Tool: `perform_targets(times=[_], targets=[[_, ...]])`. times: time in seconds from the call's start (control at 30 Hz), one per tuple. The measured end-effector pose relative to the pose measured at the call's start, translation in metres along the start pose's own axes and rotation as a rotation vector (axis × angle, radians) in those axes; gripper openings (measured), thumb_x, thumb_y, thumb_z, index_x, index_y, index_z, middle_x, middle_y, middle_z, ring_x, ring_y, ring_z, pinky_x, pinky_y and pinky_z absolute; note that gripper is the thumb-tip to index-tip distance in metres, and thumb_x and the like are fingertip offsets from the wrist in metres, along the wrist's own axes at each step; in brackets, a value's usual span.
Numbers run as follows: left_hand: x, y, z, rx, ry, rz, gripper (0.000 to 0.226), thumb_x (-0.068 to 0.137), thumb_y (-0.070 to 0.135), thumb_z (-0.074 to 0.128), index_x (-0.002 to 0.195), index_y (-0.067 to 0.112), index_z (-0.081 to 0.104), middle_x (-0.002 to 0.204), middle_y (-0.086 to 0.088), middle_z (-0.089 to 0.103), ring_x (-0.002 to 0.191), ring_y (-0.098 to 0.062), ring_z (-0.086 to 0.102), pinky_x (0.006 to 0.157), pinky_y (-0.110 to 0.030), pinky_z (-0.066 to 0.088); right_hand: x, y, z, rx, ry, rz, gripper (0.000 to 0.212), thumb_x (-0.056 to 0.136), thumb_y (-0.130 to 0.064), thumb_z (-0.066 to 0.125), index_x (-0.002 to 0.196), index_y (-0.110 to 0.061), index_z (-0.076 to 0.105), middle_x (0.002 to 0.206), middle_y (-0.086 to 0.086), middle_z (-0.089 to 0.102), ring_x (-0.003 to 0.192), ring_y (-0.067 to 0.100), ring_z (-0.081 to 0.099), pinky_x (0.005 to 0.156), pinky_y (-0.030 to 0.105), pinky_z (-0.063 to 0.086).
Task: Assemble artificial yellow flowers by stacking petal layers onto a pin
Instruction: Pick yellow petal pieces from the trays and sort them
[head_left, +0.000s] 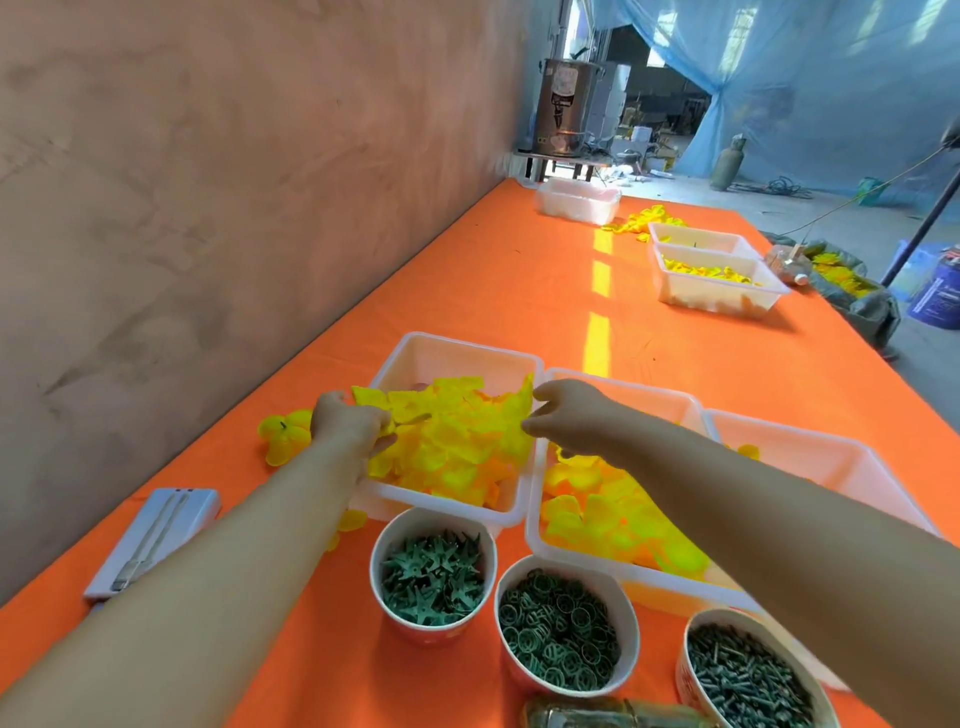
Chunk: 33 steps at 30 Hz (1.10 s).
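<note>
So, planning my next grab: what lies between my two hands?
Head view: loose yellow fabric petals heaped in a white plastic tray lie between left hand and right hand.

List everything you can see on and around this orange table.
tablecloth: one, orange, covers the long table
near trays: three, white plastic, before the person; left and middle hold yellow petals
paper cups: three, white-rimmed, nearest edge; hold green star pieces, green rings, dark pins
finished flower: one, yellow, left of the left tray
flat case: one, white, table's left edge
far trays: three, white, far end
metal drum: one, silver, beyond the table
gas cylinder: one, grey-green, floor at back
netting: one, blue, hanging at back
bottle: one, greenish, bottom edge, cut off
left hand: one, fingers buried in the left tray's petals
right hand: one, thumb and forefinger at that pile's right edge; grip unclear
</note>
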<state>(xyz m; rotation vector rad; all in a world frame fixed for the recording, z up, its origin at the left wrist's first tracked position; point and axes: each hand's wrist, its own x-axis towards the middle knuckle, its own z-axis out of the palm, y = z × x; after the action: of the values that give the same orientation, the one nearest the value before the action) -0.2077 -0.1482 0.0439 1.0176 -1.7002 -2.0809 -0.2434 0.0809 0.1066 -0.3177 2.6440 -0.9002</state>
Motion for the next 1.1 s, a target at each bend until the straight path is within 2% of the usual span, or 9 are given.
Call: perform_targets(times=[0.2, 0.37, 0.5, 0.6, 0.7, 0.77, 0.87, 1.03, 1.1], targets=[[0.012, -0.006, 0.005, 0.950, 0.101, 0.456, 0.073, 0.083, 0.014, 0.075, 0.147, 0.017, 0.040, 0.137, -0.022, 0.045, 0.118, -0.041, 0.052, 0.091, -0.043, 0.047, -0.019, 0.018, -0.034, 0.101, -0.187, -0.032, 0.033, 0.098, -0.001, 0.052, 0.123, -0.014, 0.069, 0.131, 0.002, 0.065, 0.120, 0.019, 0.061, 0.090, 0.041, 0.053], [-0.013, -0.010, 0.036, 1.211, 0.067, 0.855, 0.052, 0.086, 0.030, 0.071, 0.135, 0.023, 0.054, 0.146, -0.013, 0.040, 0.131, -0.037, 0.037, 0.101, -0.045, 0.042, -0.033, 0.031, -0.044, 0.192, -0.052, -0.087, 0.019, 0.098, -0.015, 0.059, 0.112, -0.016, 0.073, 0.114, 0.006, 0.073, 0.107, 0.017, 0.069, 0.079, 0.033, 0.052], [-0.026, -0.025, 0.070, 1.437, -0.472, 0.806, 0.077, 0.086, 0.042, 0.071, 0.152, 0.041, 0.032, 0.166, -0.008, 0.008, 0.151, -0.035, 0.012, 0.115, -0.051, 0.031, -0.051, 0.051, -0.053, 0.233, -0.025, -0.094, 0.018, 0.099, -0.014, 0.058, 0.108, -0.018, 0.073, 0.112, 0.004, 0.074, 0.105, 0.014, 0.070, 0.075, 0.030, 0.051], [-0.014, -0.034, 0.076, 1.769, -0.500, 0.584, 0.075, 0.086, 0.039, 0.067, 0.151, 0.043, 0.028, 0.166, -0.010, 0.001, 0.150, -0.043, 0.008, 0.111, -0.058, 0.034, -0.066, 0.072, -0.060, 0.308, 0.009, -0.078, 0.017, 0.098, -0.015, 0.059, 0.108, -0.018, 0.073, 0.110, -0.001, 0.075, 0.103, 0.011, 0.071, 0.076, 0.031, 0.050], [0.005, -0.028, 0.064, 1.638, -0.213, 0.588, 0.036, 0.093, 0.024, 0.053, 0.128, 0.026, 0.054, 0.135, -0.015, 0.047, 0.123, -0.040, 0.053, 0.095, -0.049, 0.051, -0.083, 0.098, -0.065, 0.362, 0.045, -0.060, 0.017, 0.097, -0.017, 0.060, 0.105, -0.022, 0.074, 0.107, -0.008, 0.076, 0.099, 0.007, 0.071, 0.075, 0.030, 0.049], [0.017, -0.019, 0.061, 1.536, -0.096, 0.590, 0.029, 0.096, 0.023, 0.048, 0.124, 0.021, 0.056, 0.124, -0.016, 0.053, 0.111, -0.039, 0.060, 0.085, -0.045, 0.053, -0.092, 0.114, -0.068, 0.377, 0.066, -0.042, 0.016, 0.097, -0.018, 0.061, 0.104, -0.024, 0.075, 0.106, -0.012, 0.076, 0.098, 0.006, 0.071, 0.075, 0.031, 0.048], [0.023, -0.007, 0.068, 1.438, -0.046, 0.513, 0.042, 0.098, 0.045, 0.049, 0.133, 0.020, 0.053, 0.136, -0.017, 0.044, 0.120, -0.040, 0.054, 0.088, -0.046, 0.049, -0.101, 0.131, -0.073, 0.382, 0.094, -0.007, 0.016, 0.097, -0.019, 0.061, 0.103, -0.024, 0.075, 0.105, -0.012, 0.076, 0.097, 0.006, 0.072, 0.076, 0.034, 0.049], [0.011, 0.000, 0.083, 1.475, 0.008, 0.558, 0.093, 0.085, 0.072, 0.054, 0.155, 0.020, 0.023, 0.165, -0.016, -0.001, 0.151, -0.039, 0.003, 0.114, -0.053, 0.026, -0.102, 0.139, -0.072, 0.428, 0.116, 0.017, 0.017, 0.097, -0.016, 0.060, 0.103, -0.022, 0.075, 0.104, -0.010, 0.077, 0.097, 0.008, 0.072, 0.077, 0.036, 0.048], [0.003, -0.001, 0.083, 1.405, -0.016, 0.706, 0.087, 0.085, 0.063, 0.064, 0.153, 0.021, 0.030, 0.162, -0.018, 0.012, 0.149, -0.038, 0.013, 0.113, -0.050, 0.030, -0.102, 0.140, -0.072, 0.443, 0.112, 0.005, 0.018, 0.097, -0.017, 0.059, 0.103, -0.022, 0.076, 0.105, -0.010, 0.076, 0.098, 0.008, 0.072, 0.077, 0.037, 0.048]])
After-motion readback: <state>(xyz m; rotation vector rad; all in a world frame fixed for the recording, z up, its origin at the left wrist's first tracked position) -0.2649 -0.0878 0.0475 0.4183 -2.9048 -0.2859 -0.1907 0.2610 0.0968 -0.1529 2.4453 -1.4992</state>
